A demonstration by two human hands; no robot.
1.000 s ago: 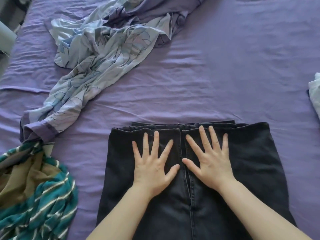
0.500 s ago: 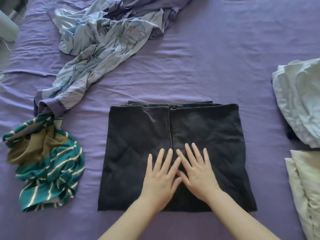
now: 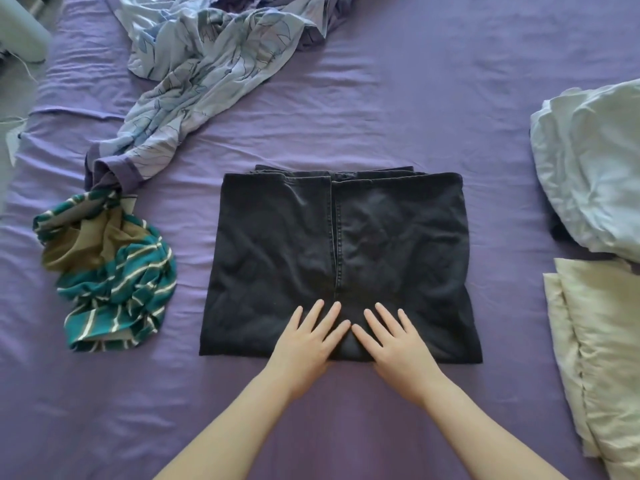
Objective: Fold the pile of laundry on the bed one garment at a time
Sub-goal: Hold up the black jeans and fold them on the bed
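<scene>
On folded jeans [image 3: 277,258]: both hands flat.

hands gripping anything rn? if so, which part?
Nothing gripped. Left hand and right hand lie flat, fingers straight, pressing the near edge of the folded dark jeans.

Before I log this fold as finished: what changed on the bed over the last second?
Both hands, left hand and right hand, slid flat down the folded black jeans from the far edge to the near edge, smoothing them. Nothing was gripped or released. The jeans stayed folded in place; the floral garment and striped garment lay untouched.
</scene>
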